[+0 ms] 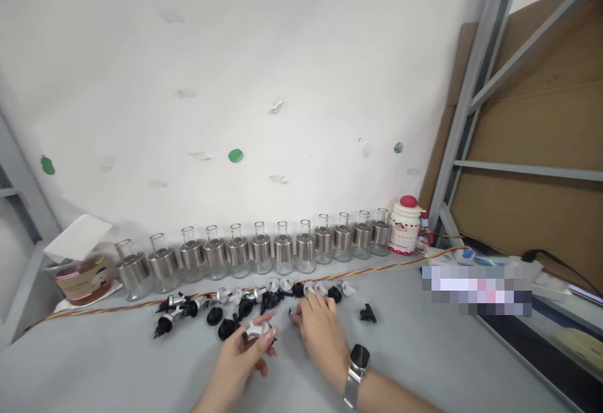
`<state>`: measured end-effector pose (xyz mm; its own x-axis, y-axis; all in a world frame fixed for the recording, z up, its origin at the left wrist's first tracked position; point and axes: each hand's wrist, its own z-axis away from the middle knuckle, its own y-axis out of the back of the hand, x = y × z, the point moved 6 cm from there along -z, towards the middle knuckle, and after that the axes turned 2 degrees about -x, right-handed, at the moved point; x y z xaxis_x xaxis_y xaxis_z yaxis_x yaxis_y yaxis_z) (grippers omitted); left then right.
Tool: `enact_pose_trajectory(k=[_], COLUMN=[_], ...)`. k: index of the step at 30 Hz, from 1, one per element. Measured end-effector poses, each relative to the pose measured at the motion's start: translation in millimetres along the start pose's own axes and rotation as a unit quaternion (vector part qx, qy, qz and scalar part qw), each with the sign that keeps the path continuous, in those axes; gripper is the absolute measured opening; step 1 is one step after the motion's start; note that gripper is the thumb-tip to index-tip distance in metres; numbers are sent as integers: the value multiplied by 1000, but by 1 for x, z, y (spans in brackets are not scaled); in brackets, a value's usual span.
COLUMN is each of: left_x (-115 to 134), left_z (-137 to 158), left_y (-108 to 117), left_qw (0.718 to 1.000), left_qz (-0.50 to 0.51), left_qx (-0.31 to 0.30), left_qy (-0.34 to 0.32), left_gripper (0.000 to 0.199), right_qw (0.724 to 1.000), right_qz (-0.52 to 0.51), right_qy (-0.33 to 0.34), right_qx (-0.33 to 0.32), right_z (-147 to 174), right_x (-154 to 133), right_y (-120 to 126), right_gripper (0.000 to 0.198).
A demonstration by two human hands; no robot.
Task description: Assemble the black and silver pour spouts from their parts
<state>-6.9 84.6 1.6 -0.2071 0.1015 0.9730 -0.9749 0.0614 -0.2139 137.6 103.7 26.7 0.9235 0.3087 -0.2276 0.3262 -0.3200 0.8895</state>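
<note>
My left hand [240,359] holds a silver-and-black bottle pourer [257,330] between thumb and fingers, just above the grey table. To its right, my right hand [318,325], with a watch on the wrist, has its fingers curled in. A small black part [290,312] shows at those fingertips, mostly hidden by the hand. Behind both hands lie several loose black, silver and clear pourer pieces, including a round black cap [215,316] and a silver pourer with a black tip [164,325]. Another black piece [367,313] lies apart on the right.
Several glass bottles with metal sleeves [283,250] stand in a row along the wall. A twisted red-yellow cord [377,267] runs in front of them. A white jar with a red lid [404,231] stands right, a tissue box [85,275] left, a metal frame [464,105] far right.
</note>
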Motion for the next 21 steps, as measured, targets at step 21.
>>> enact_pose_trajectory(k=[21], left_x=[0], left_z=[7], left_y=[-16], left_qw=[995], left_qz=[57], left_qx=[-78], left_qy=[31], left_gripper=[52], right_qw=[830], right_qz=[-550], right_qy=[-91], right_qx=[-17], right_z=[4], right_x=[10], right_y=[8], right_gripper=[21])
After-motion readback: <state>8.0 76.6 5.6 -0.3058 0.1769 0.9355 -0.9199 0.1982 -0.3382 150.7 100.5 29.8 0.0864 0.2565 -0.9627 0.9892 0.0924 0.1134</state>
